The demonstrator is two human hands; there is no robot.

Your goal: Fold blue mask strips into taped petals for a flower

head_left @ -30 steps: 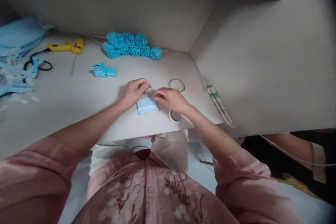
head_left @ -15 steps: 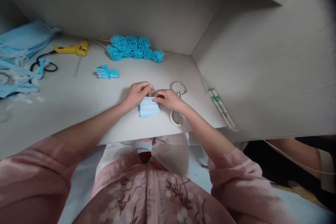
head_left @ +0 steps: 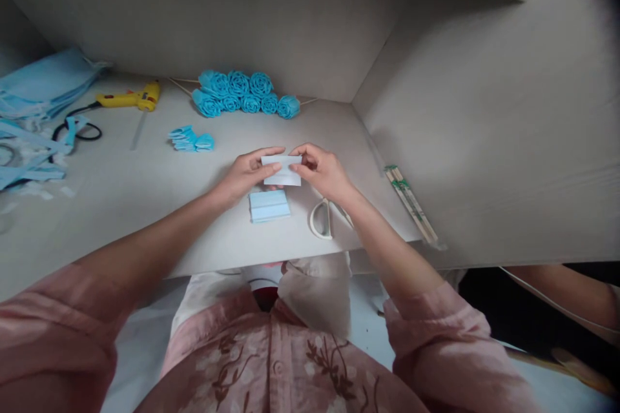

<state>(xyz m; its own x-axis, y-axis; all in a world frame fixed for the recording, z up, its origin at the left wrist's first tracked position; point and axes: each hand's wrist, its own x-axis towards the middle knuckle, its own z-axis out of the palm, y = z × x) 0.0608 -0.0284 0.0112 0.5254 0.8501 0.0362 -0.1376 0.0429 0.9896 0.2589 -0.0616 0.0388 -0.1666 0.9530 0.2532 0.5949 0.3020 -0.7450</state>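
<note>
Since the earlier frame, a pale sheet (head_left: 282, 179) has come up, clear of the blue stack (head_left: 269, 206). From left to right, we see a yellow glue gun (head_left: 130, 99), pleated blue pieces (head_left: 190, 139), then the left hand (head_left: 245, 173), pinching the sheet's left side. The sheet is held just beyond the stack. The right hand (head_left: 323, 171) pinches its other side, near white-handled scissors (head_left: 312, 222). We judge one piece is being readied; the next move calls for even, light thumbs.
</note>
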